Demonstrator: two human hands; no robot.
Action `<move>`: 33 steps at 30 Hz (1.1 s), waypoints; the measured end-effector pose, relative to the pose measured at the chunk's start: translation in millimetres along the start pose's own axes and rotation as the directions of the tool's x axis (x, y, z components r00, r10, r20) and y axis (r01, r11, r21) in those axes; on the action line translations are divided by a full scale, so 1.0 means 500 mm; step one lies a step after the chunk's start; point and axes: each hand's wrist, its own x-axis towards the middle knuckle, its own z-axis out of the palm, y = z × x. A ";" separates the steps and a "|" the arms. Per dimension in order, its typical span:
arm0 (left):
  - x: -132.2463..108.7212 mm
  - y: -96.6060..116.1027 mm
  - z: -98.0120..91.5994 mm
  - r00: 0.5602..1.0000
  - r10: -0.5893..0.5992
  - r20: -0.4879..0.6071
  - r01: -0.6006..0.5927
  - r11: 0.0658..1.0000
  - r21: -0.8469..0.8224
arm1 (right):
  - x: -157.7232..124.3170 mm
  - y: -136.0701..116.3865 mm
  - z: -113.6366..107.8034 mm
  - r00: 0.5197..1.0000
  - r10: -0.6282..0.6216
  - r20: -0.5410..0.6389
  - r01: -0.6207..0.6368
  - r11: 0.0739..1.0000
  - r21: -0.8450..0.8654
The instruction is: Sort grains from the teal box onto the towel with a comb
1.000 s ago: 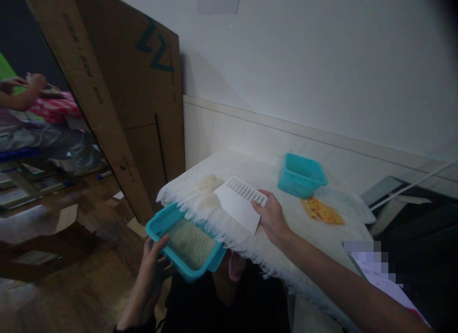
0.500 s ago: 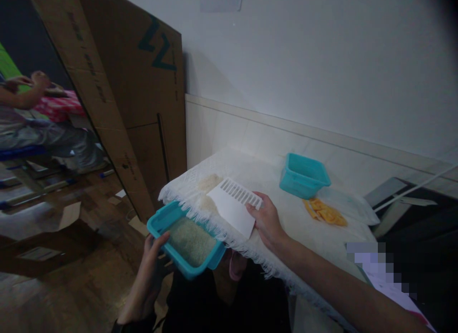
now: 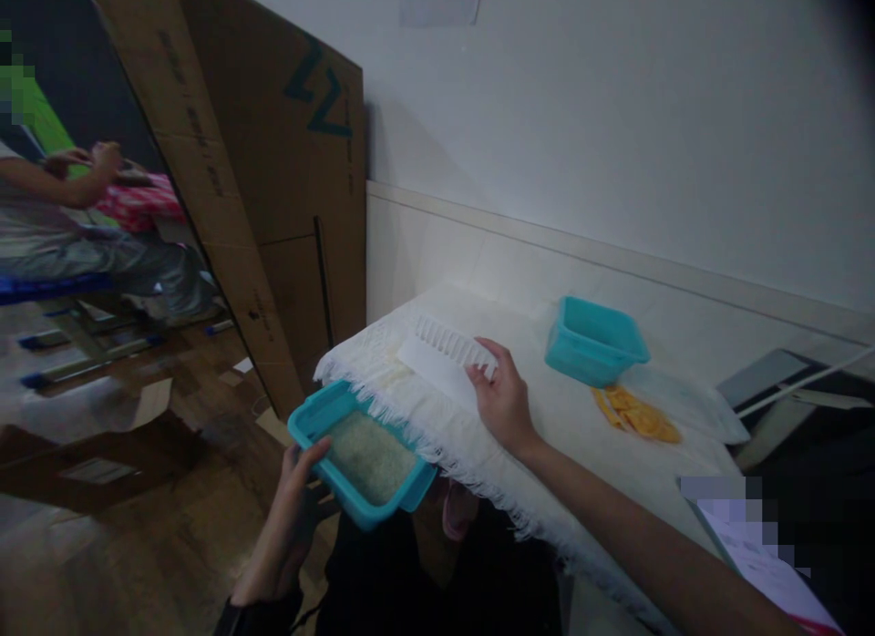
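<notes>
My left hand [image 3: 297, 490] grips the near left rim of a teal container [image 3: 365, 513], held just below the table's fringed edge. Pale grains [image 3: 373, 458] that look like rice cover its bottom. My right hand [image 3: 502, 394] is closed on the right end of a white slotted plastic piece [image 3: 441, 358], which lies low over the white tablecloth [image 3: 519, 463]. A few pale grains [image 3: 395, 367] show on the cloth by the piece's left end; part of that spot may be hidden under it.
A second teal container [image 3: 594, 344] stands at the back of the table, with a yellow cloth [image 3: 637, 415] and clear plastic [image 3: 690, 399] beside it. A tall cardboard box [image 3: 293, 180] stands left. Papers [image 3: 766, 554] lie at right. Another person's arm [image 3: 75, 185] shows far left.
The white piece has moved up and back over the spot where grain piles lay, and much less grain shows there. My left hand still holds the container. The whole view has shifted slightly.
</notes>
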 end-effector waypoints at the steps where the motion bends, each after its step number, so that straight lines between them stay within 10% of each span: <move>1: 0.000 0.002 0.000 1.000 0.001 -0.001 -0.001 1.000 -0.001 | 0.000 0.000 0.003 1.000 -0.010 0.022 0.011 0.999 -0.036; 8: 0.001 0.013 0.004 1.000 0.010 -0.006 -0.010 1.000 0.009 | -0.036 0.005 0.020 0.956 -0.204 0.209 0.209 0.978 -0.004; 15: -0.005 0.019 0.011 1.000 0.009 -0.002 -0.009 1.000 0.010 | -0.088 0.018 0.012 0.790 -0.457 0.408 0.461 0.882 0.096; 21: -0.005 0.013 0.007 1.000 0.010 0.005 -0.010 1.000 0.015 | -0.078 0.022 -0.007 0.618 -0.754 0.223 0.786 0.603 -0.139; 28: -0.004 -0.003 0.008 1.000 -0.004 0.008 0.004 1.000 -0.001 | 0.068 0.099 -0.053 0.713 -0.681 0.163 0.650 0.557 -0.517; 33: -0.004 -0.007 0.013 1.000 0.001 0.006 -0.001 1.000 -0.006 | 0.041 0.116 -0.055 0.675 -0.705 0.217 0.702 0.524 -0.483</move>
